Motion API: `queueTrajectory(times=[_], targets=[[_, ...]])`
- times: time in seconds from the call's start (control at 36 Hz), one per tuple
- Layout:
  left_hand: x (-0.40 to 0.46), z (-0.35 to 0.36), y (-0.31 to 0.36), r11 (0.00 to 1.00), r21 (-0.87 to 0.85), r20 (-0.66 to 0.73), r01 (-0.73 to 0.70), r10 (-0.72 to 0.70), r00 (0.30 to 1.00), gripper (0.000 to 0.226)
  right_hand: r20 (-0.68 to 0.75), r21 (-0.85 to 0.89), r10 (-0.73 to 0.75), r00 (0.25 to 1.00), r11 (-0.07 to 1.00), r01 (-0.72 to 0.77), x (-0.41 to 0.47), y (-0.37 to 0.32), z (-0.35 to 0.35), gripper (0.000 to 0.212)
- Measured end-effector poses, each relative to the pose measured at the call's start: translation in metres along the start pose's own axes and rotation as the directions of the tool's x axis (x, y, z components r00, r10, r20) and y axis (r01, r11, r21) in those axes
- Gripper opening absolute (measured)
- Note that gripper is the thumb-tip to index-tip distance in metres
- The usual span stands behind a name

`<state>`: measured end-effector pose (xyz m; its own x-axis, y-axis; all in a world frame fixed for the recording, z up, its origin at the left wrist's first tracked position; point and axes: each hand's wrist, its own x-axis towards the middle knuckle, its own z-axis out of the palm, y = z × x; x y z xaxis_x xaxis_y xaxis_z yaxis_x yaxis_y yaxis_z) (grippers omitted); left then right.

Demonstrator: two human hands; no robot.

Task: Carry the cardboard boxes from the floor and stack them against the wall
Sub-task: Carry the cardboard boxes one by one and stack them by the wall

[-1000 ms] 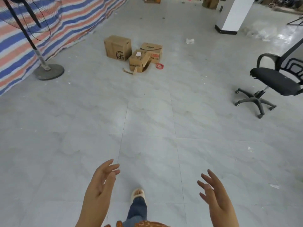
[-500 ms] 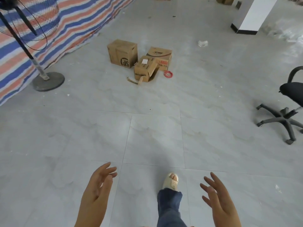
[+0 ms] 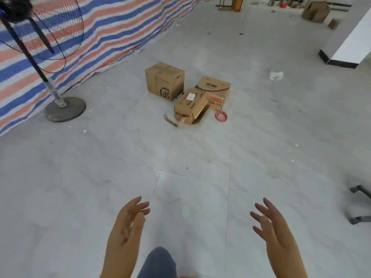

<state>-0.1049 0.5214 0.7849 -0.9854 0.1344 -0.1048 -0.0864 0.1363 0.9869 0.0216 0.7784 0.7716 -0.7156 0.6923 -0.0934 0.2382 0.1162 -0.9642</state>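
While both hands hang empty, left hand (image 3: 128, 223) & right hand (image 3: 271, 227) fingers loosely spread, 3 cardboard boxes (image 3: 188, 93) on floor well ahead, between them.

Your left hand (image 3: 128, 227) and right hand (image 3: 275, 231) hover empty, fingers spread. Three cardboard boxes (image 3: 192, 106) sit well ahead of them on the floor (image 3: 100, 187).

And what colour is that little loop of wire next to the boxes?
Red. The wire loop shows best in the head view.
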Motion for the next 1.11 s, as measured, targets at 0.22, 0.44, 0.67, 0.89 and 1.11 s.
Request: queueTrajectory(times=[0.22,0.44,0.67,0.89,1.11], targets=[[0.151,0.033,-0.008,0.999,0.002,-0.061,0.049,-0.049,0.997,0.020,0.013,-0.003,0.029,1.000,1.000,-0.029,0.147,-0.008,0.060,0.032],[0.351,0.049,0.043,0.999,0.037,-0.050,-0.010,0.012,0.999,0.028,-0.064,0.052,0.026,0.998,0.998,-0.023,0.308,-0.057,0.141,0.030],[0.498,0.081,0.072,0.997,0.072,0.037,0.002,-0.005,0.999,0.040,-0.076,-0.013,0.080,0.994,0.997,-0.081,0.434,-0.097,0.194,0.086],[0.641,0.143,0.072,0.990,0.131,0.018,0.058,-0.061,0.998,0.043,-0.070,-0.090,0.217,0.974,0.971,-0.223,0.585,-0.092,0.235,0.080],[0.797,0.230,0.085,0.989,0.086,-0.113,0.122,-0.112,0.987,0.024,0.002,-0.196,0.243,0.970,0.951,-0.238,0.791,-0.107,0.252,0.049]])
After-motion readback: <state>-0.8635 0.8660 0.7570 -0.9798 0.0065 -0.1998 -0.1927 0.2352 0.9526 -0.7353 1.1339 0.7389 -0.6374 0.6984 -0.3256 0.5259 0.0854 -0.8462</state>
